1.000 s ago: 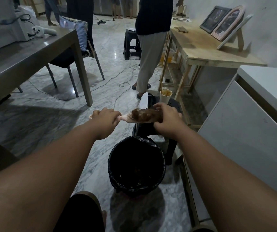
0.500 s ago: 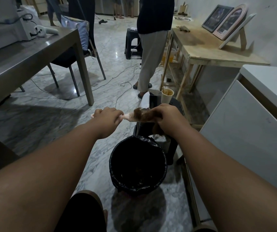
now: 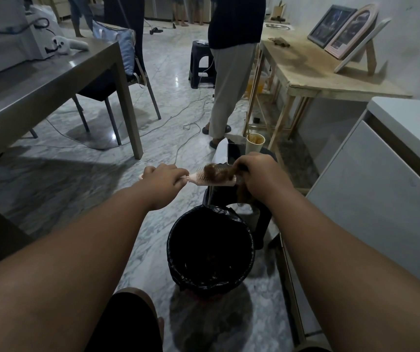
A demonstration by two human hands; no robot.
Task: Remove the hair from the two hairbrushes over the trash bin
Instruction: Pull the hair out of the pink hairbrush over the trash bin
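Marble floor (image 3: 51, 179) spreads under a grey table (image 3: 38, 92) at the left, with a chair (image 3: 127, 72) at its far corner. Near the middle, the left hand (image 3: 162, 177) is wrapped tight round the handle of a pink brush (image 3: 196, 177), held level in the air above the far rim of the bin (image 3: 172, 240). Brown hair (image 3: 216, 172) mats the bristles. The right hand (image 3: 259, 174) has its fingers curled and pinching the hair at the brush's tip, and a tuft hangs below it toward the bin. Behind stands a dark stool (image 3: 264, 222) with a cup (image 3: 254, 143) at its far edge. A person (image 3: 231, 72) stands beyond, by a wooden table (image 3: 318, 72). A white cabinet (image 3: 369, 199) fills the right.
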